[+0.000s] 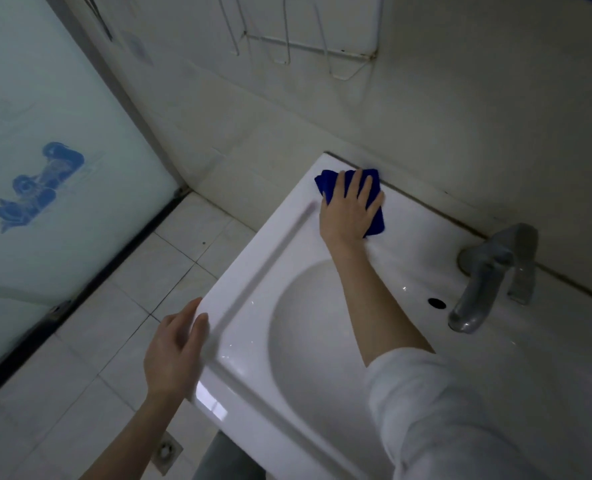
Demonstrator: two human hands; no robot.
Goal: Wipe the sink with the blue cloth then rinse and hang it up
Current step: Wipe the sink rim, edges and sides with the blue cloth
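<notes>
Right hand (351, 209) just presses flat-fingered on the folded blue cloth (326, 186) at the glossy white ceramic sink's (253, 258) back corner, left hand (173, 351) loose on the rim, so the cloth might slip free.

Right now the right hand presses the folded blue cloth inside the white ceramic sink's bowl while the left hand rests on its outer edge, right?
Not the bowl. The head view shows the right hand pressing the folded blue cloth on the back corner of the white ceramic sink, by the wall. The left hand does rest on its outer edge.
</notes>
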